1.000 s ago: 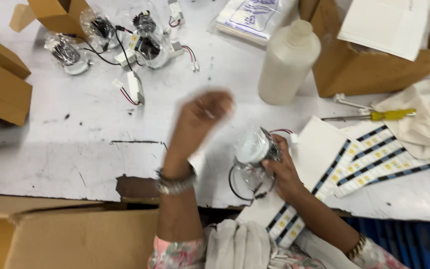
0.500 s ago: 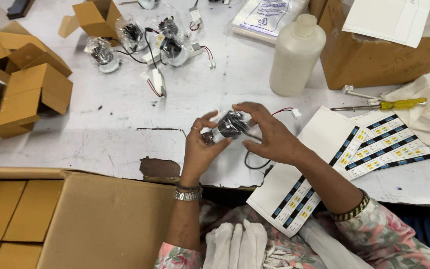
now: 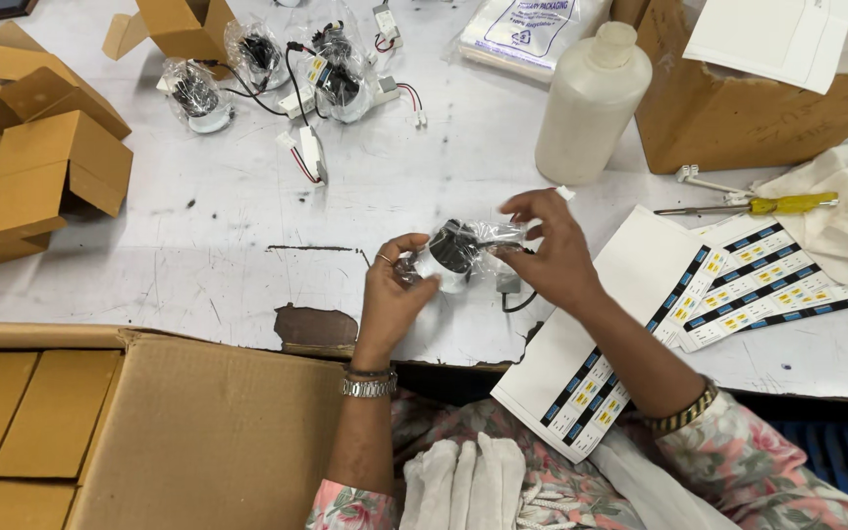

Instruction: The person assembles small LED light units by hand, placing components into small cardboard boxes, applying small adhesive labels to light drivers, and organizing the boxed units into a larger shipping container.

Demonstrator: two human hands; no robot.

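Both my hands hold one small round lamp fitting [image 3: 455, 250], white with a black centre, wrapped in a clear plastic bag. My left hand [image 3: 393, 294] cups it from the left and below. My right hand [image 3: 552, 250] pinches the bag's right end, fingers partly spread. A black wire [image 3: 520, 302] hangs from the fitting under my right hand. The fitting is held just above the white table [image 3: 247, 255], near its front edge.
Several more bagged fittings with wires [image 3: 331, 79] lie at the back. A white plastic bottle [image 3: 593, 103] stands behind my right hand. Small folded cartons [image 3: 41, 167] sit left, a large open carton [image 3: 149, 422] in front. Label sheets [image 3: 738, 285] and a yellow screwdriver [image 3: 787, 204] lie right.
My left hand came down from above the table and joined the right on the bagged fitting. The fitting moved left toward the table's middle, and the view shifted.
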